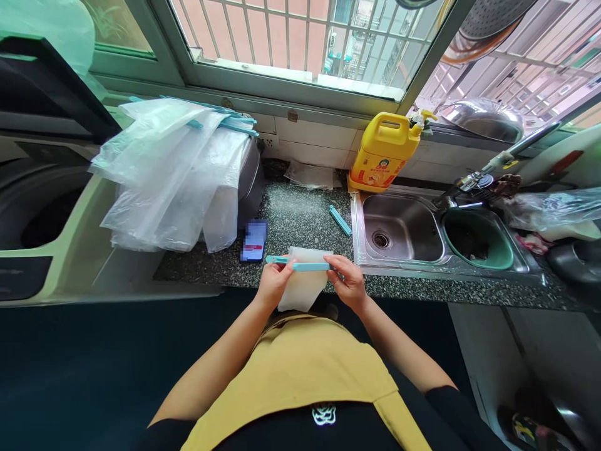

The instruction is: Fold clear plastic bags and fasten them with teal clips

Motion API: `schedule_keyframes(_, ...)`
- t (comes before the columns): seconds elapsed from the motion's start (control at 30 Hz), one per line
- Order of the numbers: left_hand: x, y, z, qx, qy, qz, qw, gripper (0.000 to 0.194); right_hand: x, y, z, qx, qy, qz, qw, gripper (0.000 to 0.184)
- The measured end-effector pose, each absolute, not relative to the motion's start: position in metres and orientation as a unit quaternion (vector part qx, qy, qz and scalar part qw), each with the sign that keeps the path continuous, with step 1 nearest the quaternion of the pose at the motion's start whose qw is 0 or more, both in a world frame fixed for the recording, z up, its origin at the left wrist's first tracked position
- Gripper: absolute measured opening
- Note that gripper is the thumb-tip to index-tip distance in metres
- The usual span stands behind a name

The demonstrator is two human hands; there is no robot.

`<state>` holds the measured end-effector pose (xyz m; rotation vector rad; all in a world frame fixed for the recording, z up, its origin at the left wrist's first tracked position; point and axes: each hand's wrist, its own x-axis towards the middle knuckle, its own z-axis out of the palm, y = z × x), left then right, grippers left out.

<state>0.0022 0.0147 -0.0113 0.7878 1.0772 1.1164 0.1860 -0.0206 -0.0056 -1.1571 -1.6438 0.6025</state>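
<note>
Here at the counter's front edge, the left hand's fingers are closed on the light-blue clip strip (pixel 310 267), thumb on top near its left part, and the left hand (pixel 275 282) sits palm inward. Over on the other side, the right hand (pixel 347 282) pinches the strip's right end between thumb and fingers. Between the two hands, the pale translucent bag (pixel 304 291) runs through the strip, its top end sticking up past it and the rest hanging down toward the yellow apron (pixel 319 360).

Just beyond the left hand, a phone (pixel 254 241) lies on the speckled countertop (pixel 300 219), screen up. Beyond the right hand, a second blue clip (pixel 340 220) lies slanted beside the steel sink (pixel 399 228). Farther left, a stack of plastic bags (pixel 173 169) with blue strips along the top drapes over a dark box (pixel 251 188). Behind the sink's left end stands a yellow jug (pixel 385 150), upright, and a green basin (pixel 479 238) sits in the right-hand bowl.
</note>
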Motion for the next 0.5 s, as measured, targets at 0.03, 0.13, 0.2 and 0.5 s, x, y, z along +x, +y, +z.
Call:
schedule_keyframes(0.03,0.002,0.013,-0.008,0.357,0.479,0.493,0.632,0.039,0.185,-0.021,-0.003,-0.483,-0.679,0.249,0.494,0.026)
schedule_keyframes(0.13,-0.001,0.009,0.001,0.381,0.495,0.491,0.608,0.039,0.183,-0.025,0.002,-0.497,-0.67,0.266,0.483,0.024)
schedule_keyframes(0.2,-0.002,0.007,0.005,0.391,0.493,0.485,0.607,0.04,0.182,-0.028,0.004,-0.5,-0.66,0.293,0.479,0.024)
schedule_keyframes(0.5,-0.007,-0.003,0.001,0.375,0.484,0.473,0.634,0.043,0.172,-0.025,0.002,-0.52,-0.492,0.49,0.498,0.053)
